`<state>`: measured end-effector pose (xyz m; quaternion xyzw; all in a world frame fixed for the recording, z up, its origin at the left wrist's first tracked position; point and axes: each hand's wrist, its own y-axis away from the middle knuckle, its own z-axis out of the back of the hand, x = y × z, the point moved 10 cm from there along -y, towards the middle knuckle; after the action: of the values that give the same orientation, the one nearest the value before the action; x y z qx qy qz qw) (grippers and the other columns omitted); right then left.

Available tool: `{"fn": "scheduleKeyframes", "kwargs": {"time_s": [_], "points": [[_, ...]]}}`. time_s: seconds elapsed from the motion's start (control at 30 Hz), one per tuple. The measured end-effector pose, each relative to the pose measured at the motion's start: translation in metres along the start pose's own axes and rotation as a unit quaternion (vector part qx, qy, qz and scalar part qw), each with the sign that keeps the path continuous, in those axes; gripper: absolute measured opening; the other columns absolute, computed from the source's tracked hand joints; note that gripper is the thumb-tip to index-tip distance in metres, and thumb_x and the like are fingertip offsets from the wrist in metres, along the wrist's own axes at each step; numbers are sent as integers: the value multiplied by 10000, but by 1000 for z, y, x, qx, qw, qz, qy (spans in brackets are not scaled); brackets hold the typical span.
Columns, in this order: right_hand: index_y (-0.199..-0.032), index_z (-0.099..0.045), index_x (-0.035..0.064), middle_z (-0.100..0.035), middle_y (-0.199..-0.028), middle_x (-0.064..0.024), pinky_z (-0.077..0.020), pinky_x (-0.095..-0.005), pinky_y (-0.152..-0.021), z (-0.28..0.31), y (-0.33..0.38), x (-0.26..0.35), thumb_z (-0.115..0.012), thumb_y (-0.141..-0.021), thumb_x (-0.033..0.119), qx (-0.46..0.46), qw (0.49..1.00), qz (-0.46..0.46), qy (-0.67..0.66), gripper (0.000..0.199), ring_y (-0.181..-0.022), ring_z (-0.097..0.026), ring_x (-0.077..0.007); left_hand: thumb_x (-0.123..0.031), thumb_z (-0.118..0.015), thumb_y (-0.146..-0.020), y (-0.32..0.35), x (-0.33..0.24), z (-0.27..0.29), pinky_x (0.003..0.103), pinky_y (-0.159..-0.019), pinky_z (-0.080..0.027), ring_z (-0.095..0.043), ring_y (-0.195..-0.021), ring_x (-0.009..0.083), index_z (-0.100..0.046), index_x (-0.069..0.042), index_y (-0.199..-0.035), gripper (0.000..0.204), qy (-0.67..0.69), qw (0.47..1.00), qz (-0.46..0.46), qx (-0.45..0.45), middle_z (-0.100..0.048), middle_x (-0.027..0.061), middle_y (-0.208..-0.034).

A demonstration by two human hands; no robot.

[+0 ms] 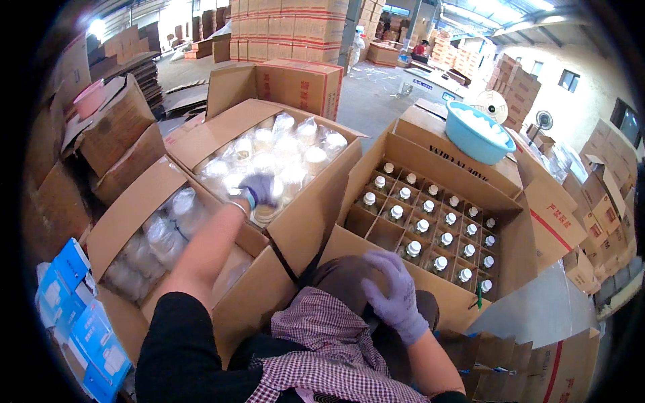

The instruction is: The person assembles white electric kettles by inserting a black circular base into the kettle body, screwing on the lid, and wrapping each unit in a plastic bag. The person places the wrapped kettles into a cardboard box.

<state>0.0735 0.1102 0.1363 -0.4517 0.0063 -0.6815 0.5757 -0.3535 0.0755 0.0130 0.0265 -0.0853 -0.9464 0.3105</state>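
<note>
My left hand [261, 190], in a dark purple glove, reaches down into an open cardboard box [302, 221] filled with round, pale pieces in clear plastic wrap [285, 148]. Motion blurs its fingers, and what they touch cannot be made out. Over my knees is my right hand [396, 295] in a lavender glove, thumb and bent fingers apart, with nothing seen in it. Beyond it, to the right, a partitioned carton [383, 235] holds rows of clear bottles [421, 227] with white caps, upright in their compartments. Some cells at its near left hold no bottle.
Another open box [117, 258] at the left holds more plastic-wrapped pieces. A light blue basin [478, 134] with white contents stands behind the bottle carton. Blue printed packages [80, 316] lie at the lower left. Stacked cartons [289, 30] and fans [490, 105] stand farther back.
</note>
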Motion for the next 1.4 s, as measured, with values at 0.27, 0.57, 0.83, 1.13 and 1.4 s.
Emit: {"fn": "scheduleKeyframes", "kwargs": {"time_s": [0.27, 0.57, 0.83, 1.13, 1.4], "points": [[-1219, -649, 23, -649, -1202, -180, -522, -400, -967, 30, 54, -50, -699, -833, 101, -45, 991, -124, -17, 397, -1109, -640, -338, -399, -924, -513, -2, 41, -37, 429, -988, -527, -662, -1140, 389, -515, -71, -1357, 993, 133, 987, 87, -38, -691, 220, -1198], [-1384, -527, 21, -588, -1265, -171, -534, -375, -948, 60, 18, -10, -775, -777, 103, -79, 994, -64, -50, 661, -1116, -628, -291, -266, -855, -551, 205, -133, 259, 425, -925, -532, -642, -1077, 377, -584, -96, -1243, 762, 55, 901, -235, -360, -647, 183, -1142], [-1536, -326, 2, -459, -1469, -232, -408, -444, -1134, 61, 65, 26, -936, -650, 355, -84, 990, -87, -70, 1132, -1365, -478, -394, -301, -827, -680, 313, -342, 130, 446, -910, -519, -613, -1062, 380, -501, 2, -1360, 813, 111, 850, -507, -88, -588, 203, -1160], [-1357, -502, 29, -561, -1288, -153, -429, -385, -1083, 33, 230, -66, -844, -766, 236, -104, 928, -310, -180, 713, -1225, -558, -257, -403, -790, -824, 215, -180, -60, 404, -943, -521, -653, -1054, 354, -634, 26, -1214, 600, 338, 929, -151, 16, -663, 231, -1193], [-1290, -525, 79, -563, -1218, -171, -509, -469, -958, 162, 104, -216, -822, -744, 304, -258, 903, -229, 257, 661, -1156, -572, -351, -314, -684, -906, 274, -172, -76, 458, -848, -511, -630, -961, 384, -580, 41, -1286, 531, 491, 845, -196, 74, -664, 224, -1056]]}}
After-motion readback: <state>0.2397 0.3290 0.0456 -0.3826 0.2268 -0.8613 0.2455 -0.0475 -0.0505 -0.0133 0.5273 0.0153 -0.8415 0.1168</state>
